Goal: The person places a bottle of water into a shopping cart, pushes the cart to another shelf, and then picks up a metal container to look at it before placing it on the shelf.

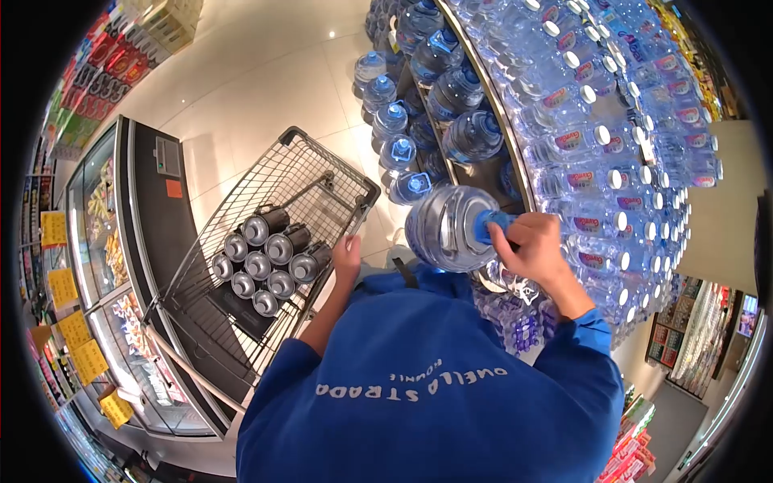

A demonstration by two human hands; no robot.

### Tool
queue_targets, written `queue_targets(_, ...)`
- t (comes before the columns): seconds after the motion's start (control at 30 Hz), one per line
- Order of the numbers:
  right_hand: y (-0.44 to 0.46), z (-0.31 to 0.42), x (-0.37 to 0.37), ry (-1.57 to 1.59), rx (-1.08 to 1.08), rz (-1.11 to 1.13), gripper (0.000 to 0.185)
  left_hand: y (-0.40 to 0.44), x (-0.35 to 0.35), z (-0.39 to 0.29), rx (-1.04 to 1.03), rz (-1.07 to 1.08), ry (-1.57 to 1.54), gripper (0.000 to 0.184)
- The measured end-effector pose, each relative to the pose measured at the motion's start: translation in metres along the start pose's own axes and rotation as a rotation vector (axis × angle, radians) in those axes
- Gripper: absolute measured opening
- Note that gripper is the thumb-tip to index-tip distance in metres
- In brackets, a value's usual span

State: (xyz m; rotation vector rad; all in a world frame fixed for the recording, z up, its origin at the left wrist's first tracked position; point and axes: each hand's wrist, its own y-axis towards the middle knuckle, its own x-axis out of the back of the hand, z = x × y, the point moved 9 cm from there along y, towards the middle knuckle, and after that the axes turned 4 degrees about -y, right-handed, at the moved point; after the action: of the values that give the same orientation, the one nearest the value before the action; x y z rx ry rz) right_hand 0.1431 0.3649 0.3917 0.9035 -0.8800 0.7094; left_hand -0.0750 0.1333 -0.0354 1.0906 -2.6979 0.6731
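Observation:
My right hand (pixel 529 248) is wrapped round the blue handle at the neck of a large clear water jug (pixel 452 229). The jug is tilted on its side in front of my chest, beside the bottle display. At the near side of a wire shopping cart (pixel 354 183), my left hand (pixel 347 258) is closed on the cart's rim, its fingers partly hidden. Inside the cart, several dark cylinders with silver ends (pixel 258 266) lie grouped together.
Several water jugs with blue caps (pixel 390 121) stand on the floor and on a low shelf ahead. Stacked bottles with white caps (pixel 576 141) fill the right side. A glass-fronted display case (pixel 105 233) borders the cart on the left. Pale tiled floor (pixel 241 88) stretches ahead.

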Motion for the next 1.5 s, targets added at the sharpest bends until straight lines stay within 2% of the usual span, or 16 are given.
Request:
queue_targets(0.07,0.019,0.052,0.042,-0.047,0.252,-0.052,0.043,0.003,-0.008,-0.055,-0.208,-0.043,-0.021,0.039)
queue_targets(0.13,0.037,0.097,0.085,-0.075,0.362,-0.05,0.037,0.014,-0.04,-0.075,-0.081,0.289,-0.558,0.041)
queue_targets(0.2,0.046,0.13,0.127,-0.08,0.44,-0.161,0.029,0.008,-0.092,-0.074,0.754,0.553,-1.211,0.048)
queue_targets(0.27,0.04,0.148,0.165,-0.11,0.391,-0.506,0.017,0.007,-0.108,-0.142,0.56,0.792,-1.389,0.053)
queue_targets(0.37,0.057,0.169,0.195,-0.278,0.556,-0.688,0.016,-0.02,-0.113,-0.236,0.354,1.058,-1.648,0.056)
queue_targets(0.4,0.063,0.173,0.193,-0.371,0.541,-0.831,0.019,-0.034,-0.11,-0.258,0.319,1.125,-1.719,0.056)
queue_targets(0.43,0.069,0.176,0.191,-0.458,0.51,-0.977,0.022,-0.044,-0.106,-0.269,0.296,1.138,-1.747,0.056)
queue_targets(0.53,0.102,0.136,0.187,0.181,0.266,-0.912,0.038,-0.066,-0.086,-0.276,0.265,1.128,-1.814,0.056)
queue_targets(0.6,0.119,0.094,0.164,0.28,-0.063,-0.777,0.048,-0.072,-0.068,-0.265,0.256,1.082,-1.827,0.056)
queue_targets(0.7,0.134,0.059,0.131,0.14,-0.184,-0.684,0.053,-0.074,-0.043,-0.246,0.238,0.997,-1.843,0.057)
queue_targets(0.73,0.141,0.04,0.116,0.198,-0.301,-0.61,0.051,-0.075,-0.036,-0.238,0.244,0.964,-1.849,0.057)
queue_targets(0.8,0.15,0.042,0.09,0.185,-0.351,-0.599,0.049,-0.076,-0.021,-0.228,0.225,0.91,-1.847,0.057)
queue_targets(0.9,0.167,0.036,0.063,0.054,-0.368,-0.448,0.049,-0.078,-0.008,-0.218,0.209,0.849,-1.853,0.057)
queue_targets(1.0,0.175,0.043,0.047,0.029,-0.336,-0.427,0.051,-0.077,-0.003,-0.214,0.19,0.803,-1.86,0.057)
queue_targets(1.17,0.189,0.047,0.024,0.106,-0.33,-0.294,0.055,-0.075,0.006,-0.215,0.157,0.759,-1.853,0.057)
queue_targets(1.5,0.205,0.065,0.014,0.103,-0.268,-0.283,0.056,-0.066,0.013,-0.216,0.131,0.727,-1.851,0.058)
